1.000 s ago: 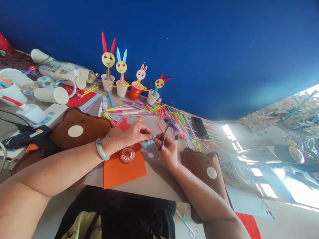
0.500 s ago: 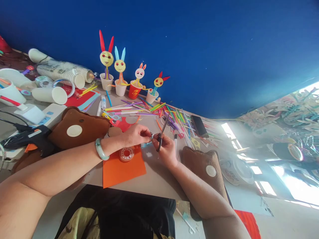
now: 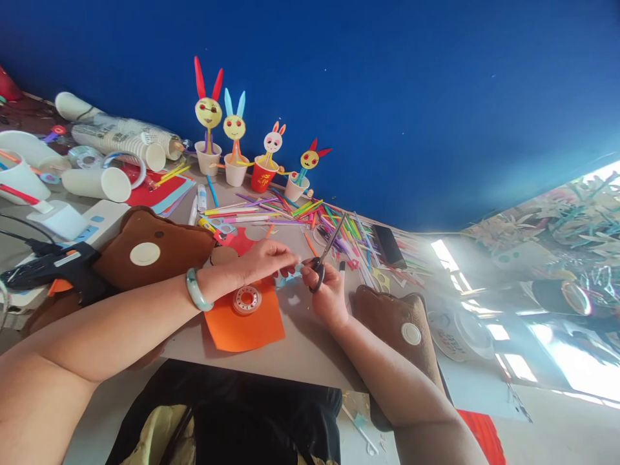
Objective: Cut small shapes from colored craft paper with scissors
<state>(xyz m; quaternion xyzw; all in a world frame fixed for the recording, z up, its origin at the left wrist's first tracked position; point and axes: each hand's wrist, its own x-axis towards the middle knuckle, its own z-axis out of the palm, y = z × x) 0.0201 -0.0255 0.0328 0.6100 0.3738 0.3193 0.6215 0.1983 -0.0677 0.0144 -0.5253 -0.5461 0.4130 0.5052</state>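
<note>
In my right hand [image 3: 330,294] are dark-handled scissors [image 3: 334,240], their blades pointing up and away from me. My left hand [image 3: 266,265], with a jade-coloured bangle [image 3: 197,290] at the wrist, is closed in a pinch beside the right thumb. A small pale piece [image 3: 299,267] shows between the two sets of fingertips; its material is too small to make out. Below the left hand, a clear roll of tape [image 3: 247,299] rests on an orange sheet [image 3: 245,332]. Light-blue scraps [image 3: 289,279] lie on the table just behind the fingers.
Several rabbit-faced figures in cups [image 3: 236,171] stand along the blue wall. Coloured sticks [image 3: 290,210] are scattered before them. Brown cushions [image 3: 159,248] flank my arms. A black glue gun [image 3: 58,268] lies left, paper cups [image 3: 97,185] behind it, and a phone [image 3: 389,245] right.
The scissors have tilted further right, and my right hand has shifted slightly right. My left fingers have straightened somewhat, showing the pale piece. The near edge of the orange sheet appears lifted or curled.
</note>
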